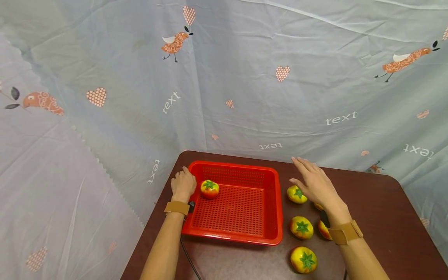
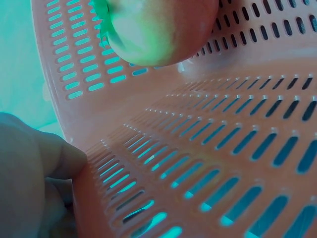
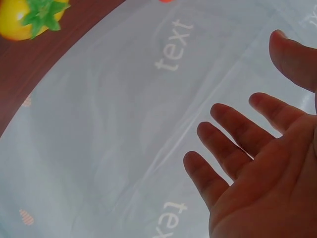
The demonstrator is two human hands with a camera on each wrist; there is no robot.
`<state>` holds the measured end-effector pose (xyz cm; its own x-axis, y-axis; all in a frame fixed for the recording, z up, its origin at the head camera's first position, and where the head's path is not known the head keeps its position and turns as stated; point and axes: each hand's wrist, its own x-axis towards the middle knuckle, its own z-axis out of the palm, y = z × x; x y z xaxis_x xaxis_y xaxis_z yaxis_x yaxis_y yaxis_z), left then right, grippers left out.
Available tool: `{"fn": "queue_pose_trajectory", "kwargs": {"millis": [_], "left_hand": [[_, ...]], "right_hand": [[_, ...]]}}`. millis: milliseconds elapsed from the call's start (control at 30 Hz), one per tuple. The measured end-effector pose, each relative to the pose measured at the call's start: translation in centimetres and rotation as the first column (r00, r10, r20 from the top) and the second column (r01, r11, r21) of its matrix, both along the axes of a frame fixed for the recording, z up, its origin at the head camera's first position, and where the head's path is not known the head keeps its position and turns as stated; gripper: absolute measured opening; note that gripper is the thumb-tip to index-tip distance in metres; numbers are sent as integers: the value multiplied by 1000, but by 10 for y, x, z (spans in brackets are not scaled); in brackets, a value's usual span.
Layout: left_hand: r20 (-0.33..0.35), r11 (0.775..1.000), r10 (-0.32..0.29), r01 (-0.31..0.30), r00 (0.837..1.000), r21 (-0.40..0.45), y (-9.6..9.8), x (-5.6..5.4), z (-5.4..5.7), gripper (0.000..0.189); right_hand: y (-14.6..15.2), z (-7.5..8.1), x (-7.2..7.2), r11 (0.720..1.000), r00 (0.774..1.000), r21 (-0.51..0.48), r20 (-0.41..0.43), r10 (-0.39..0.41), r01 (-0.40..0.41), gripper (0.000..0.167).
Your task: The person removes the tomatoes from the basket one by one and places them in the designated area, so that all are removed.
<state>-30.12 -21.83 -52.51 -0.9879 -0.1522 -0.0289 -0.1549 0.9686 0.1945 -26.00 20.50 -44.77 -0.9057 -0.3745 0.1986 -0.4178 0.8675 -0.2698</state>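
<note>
A red perforated plastic basket (image 1: 279, 210) rests on the table, holding one red-yellow persimmon-like fruit (image 1: 210, 189) with a green leafy top near its far left corner. My left hand (image 1: 183, 184) grips the basket's left rim; the left wrist view shows its fingers (image 2: 62, 156) bent against the basket wall. Right of the basket, my right hand (image 1: 316, 184) is raised above the table, palm empty and fingers spread apart. Near and below it lie several similar fruits, among them a far one (image 1: 297, 194), a middle one (image 1: 301, 227) and a near one (image 1: 303, 259). Others are partly hidden by the right wrist.
The dark reddish-brown table (image 1: 381, 217) extends to the right of the fruits. A pale patterned cloth (image 1: 245, 97) hangs behind and at the left of the table. A black cable (image 1: 189, 256) runs down from the left wrist.
</note>
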Motion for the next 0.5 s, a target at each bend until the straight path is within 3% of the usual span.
{"fn": "queue_pose_trajectory", "kwargs": {"millis": [500], "left_hand": [[7,1000,-2,2,1000,-11,0,0,0,60]], "right_hand": [[-35,7,-12,997,996,27,-51,79,-77,70]]}}
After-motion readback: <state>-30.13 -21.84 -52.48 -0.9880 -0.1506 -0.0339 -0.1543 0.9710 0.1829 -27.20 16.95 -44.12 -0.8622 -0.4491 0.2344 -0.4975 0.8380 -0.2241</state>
